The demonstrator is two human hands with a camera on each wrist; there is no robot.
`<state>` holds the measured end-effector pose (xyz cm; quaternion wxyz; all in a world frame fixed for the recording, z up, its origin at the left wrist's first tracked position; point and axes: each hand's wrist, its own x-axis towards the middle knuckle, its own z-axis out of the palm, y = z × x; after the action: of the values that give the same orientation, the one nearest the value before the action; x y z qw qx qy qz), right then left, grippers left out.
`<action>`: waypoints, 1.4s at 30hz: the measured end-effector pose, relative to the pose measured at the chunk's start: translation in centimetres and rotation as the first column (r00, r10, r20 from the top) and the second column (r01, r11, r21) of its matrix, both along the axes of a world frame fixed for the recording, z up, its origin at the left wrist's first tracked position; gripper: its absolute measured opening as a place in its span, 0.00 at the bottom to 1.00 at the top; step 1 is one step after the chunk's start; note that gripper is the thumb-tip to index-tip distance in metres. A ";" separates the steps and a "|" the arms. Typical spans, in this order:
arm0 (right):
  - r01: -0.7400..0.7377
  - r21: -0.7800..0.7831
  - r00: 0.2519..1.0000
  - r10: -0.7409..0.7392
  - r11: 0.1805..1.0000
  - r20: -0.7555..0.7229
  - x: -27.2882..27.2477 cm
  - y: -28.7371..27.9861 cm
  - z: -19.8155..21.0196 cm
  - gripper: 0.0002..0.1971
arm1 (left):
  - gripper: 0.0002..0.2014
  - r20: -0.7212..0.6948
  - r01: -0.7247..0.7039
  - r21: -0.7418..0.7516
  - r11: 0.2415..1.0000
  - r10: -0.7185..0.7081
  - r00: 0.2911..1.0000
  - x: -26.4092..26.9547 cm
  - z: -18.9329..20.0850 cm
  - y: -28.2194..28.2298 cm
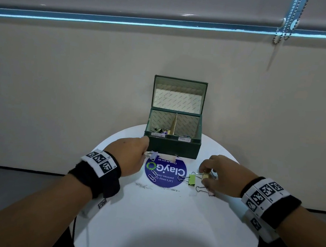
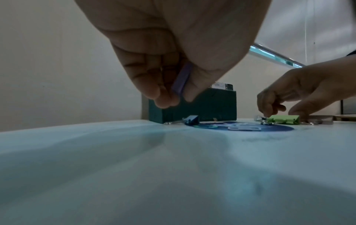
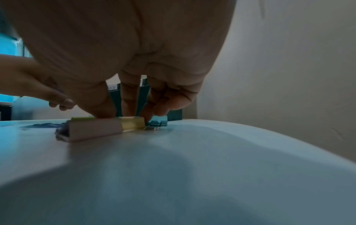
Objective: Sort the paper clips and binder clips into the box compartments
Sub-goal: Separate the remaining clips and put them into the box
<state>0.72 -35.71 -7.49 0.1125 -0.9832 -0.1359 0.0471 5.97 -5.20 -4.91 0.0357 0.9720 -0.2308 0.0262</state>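
Sitting at the centre of the head view, a dark green box [image 1: 173, 145] rests on the far part of a round white tabletop [image 1: 170, 211], its lid tipped up against the wall and a divider splitting it into two compartments; a small heap of clips lies in the left one, while what is in the right one is too dim to tell. Just left of the box front, the left hand [image 1: 130, 156] has its fingers curled, pinching a purple binder clip [image 2: 182, 79] that the left wrist view shows lifted off the surface. Under it a blue binder clip [image 2: 191, 119] lies on the tabletop beside the box. To the lower right of the box, the right hand [image 1: 224, 177] is bent down with its fingertips closed on a yellow binder clip [image 1: 205, 175], which is down on the tabletop. A green binder clip [image 1: 192, 179] lies just left of the yellow one and a pink binder clip [image 3: 96, 129] just below it. Two paper clips [image 1: 153, 175] rest on a blue round sticker [image 1: 171, 172] in front of the box.
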 end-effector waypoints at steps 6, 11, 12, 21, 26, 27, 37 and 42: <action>0.038 0.099 0.997 -0.044 0.994 0.063 0.1 -0.2 -0.2 0.16 | 0.21 -0.125 0.133 0.088 0.987 -0.121 0.985 0.8 -0.5 -0.3; 0.144 0.239 0.934 -0.211 0.960 0.288 0.5 -0.6 0.2 0.10 | 0.22 -0.125 0.099 0.080 0.992 -0.089 0.988 1.7 -1.0 -1.0; 0.170 0.271 0.912 -0.256 0.947 0.321 0.5 -0.7 0.3 0.11 | 0.23 -0.152 0.088 0.094 0.992 -0.073 0.986 1.8 -1.0 -1.1; 0.118 0.264 0.941 -0.193 0.957 0.278 0.4 0.5 1.6 0.09 | 0.13 -0.194 0.071 0.028 0.997 -0.064 0.979 0.9 -0.6 -1.2; 0.026 0.366 0.956 -0.130 0.930 0.263 2.7 3.9 3.9 0.03 | 0.05 -0.066 0.159 -0.086 0.984 -0.165 0.984 1.6 1.1 -0.8; 0.024 0.402 0.956 -0.138 0.915 0.259 3.6 4.7 4.3 0.03 | 0.04 -0.044 0.172 -0.099 0.980 -0.177 0.983 1.9 1.5 -0.6; 0.154 0.426 0.906 -0.300 0.892 0.300 7.7 6.7 6.6 0.19 | 0.11 0.050 0.109 -0.419 0.901 -0.097 0.994 5.4 5.6 -3.3; 0.243 0.352 0.890 -0.352 0.904 0.290 5.7 0.7 5.0 0.04 | 0.11 0.030 0.093 -0.397 0.913 -0.088 0.996 7.3 5.4 -4.7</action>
<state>6.40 -35.03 -2.48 0.2435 -0.9555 -0.0054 -0.1666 13.29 -9.87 0.51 0.2323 0.9326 -0.2656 0.0762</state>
